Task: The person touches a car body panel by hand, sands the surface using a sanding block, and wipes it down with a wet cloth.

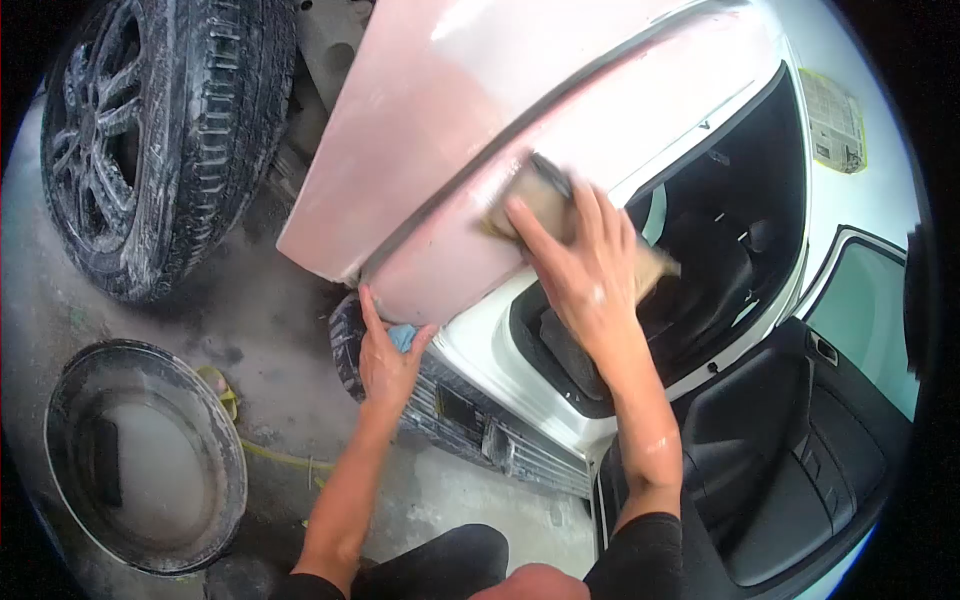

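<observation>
My right hand (592, 270) is closed round a sanding block (545, 190) wrapped in brownish sandpaper, slightly smeared by motion. The block lies against the pink-and-white car panel (470, 240), beside the window opening, and a loose flap of the paper (652, 270) sticks out past my fingers. At the panel's lower end, my left hand (388, 365) touches the edge with its index finger. A small light-blue piece of cloth or sponge (402, 337) is held in that hand between thumb and fingers; its exact kind is unclear.
A dusty wheel (200, 130) stands at upper left. Below it, a round black basin (238, 470) holds cloudy water and a dark block (106, 462). A yellow hose (285, 457) runs along the floor. An open car door (790, 470) occupies the right; newspaper (835, 120) is taped above.
</observation>
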Available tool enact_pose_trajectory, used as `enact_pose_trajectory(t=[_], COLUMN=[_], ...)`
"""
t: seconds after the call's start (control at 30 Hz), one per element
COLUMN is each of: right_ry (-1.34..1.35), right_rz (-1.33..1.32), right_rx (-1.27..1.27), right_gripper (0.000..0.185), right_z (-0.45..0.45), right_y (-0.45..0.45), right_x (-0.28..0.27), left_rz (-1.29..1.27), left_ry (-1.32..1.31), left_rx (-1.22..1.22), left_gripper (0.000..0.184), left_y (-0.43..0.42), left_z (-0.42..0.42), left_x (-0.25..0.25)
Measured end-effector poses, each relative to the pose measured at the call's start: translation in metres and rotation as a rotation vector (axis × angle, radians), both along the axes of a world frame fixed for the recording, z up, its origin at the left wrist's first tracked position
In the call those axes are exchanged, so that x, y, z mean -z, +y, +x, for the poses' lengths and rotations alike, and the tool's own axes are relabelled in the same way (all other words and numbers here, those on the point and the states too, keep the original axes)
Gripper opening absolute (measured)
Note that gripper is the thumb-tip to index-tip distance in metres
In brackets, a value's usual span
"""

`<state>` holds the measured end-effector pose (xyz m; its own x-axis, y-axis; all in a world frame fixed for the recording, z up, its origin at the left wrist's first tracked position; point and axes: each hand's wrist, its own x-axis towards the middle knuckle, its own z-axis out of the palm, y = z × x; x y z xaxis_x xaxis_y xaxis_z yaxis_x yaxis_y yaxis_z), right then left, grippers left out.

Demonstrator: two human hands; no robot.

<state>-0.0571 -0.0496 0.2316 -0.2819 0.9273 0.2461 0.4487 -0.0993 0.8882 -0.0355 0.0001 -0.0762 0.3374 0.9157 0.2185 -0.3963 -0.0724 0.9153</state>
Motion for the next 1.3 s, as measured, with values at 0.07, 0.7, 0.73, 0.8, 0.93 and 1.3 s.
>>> enact_pose_trajectory(t=[0.07, 0.7, 0.73, 0.8, 0.93, 1.3], right_ry=[-0.037, -0.023, -0.071, -0.086, -0.04, -0.015], right_rz=[-0.037, -0.089, -0.098, -0.117, -0.126, -0.12], right_rx=[-0.026, 0.024, 0.02, -0.017, 0.055, 0.047], right_gripper=[0.058, 0.058, 0.057, 0.058, 0.058, 0.061], right_z=[-0.008, 0.017, 0.009, 0.001, 0.009, 0.009], right_y=[0.025, -0.022, -0.009, 0.02, -0.013, -0.018], right_x=[-0.004, -0.01, -0.01, -0.01, -0.01, -0.008], left_rz=[0.02, 0.072, 0.074, 0.074, 0.075, 0.049], left_ry=[0.032, -0.034, -0.009, 0.02, -0.018, 0.004], left_rx=[0.003, -0.128, -0.114, -0.093, -0.063, -0.032], left_gripper=[0.125, 0.121, 0.121, 0.121, 0.121, 0.121], left_y=[0.0, 0.002, 0.002, 0.002, 0.006, 0.007], left_z=[-0.002, 0.01, 0.007, 0.002, 0.001, 0.002], left_x=[0.003, 0.006, 0.005, 0.005, 0.004, 0.005])
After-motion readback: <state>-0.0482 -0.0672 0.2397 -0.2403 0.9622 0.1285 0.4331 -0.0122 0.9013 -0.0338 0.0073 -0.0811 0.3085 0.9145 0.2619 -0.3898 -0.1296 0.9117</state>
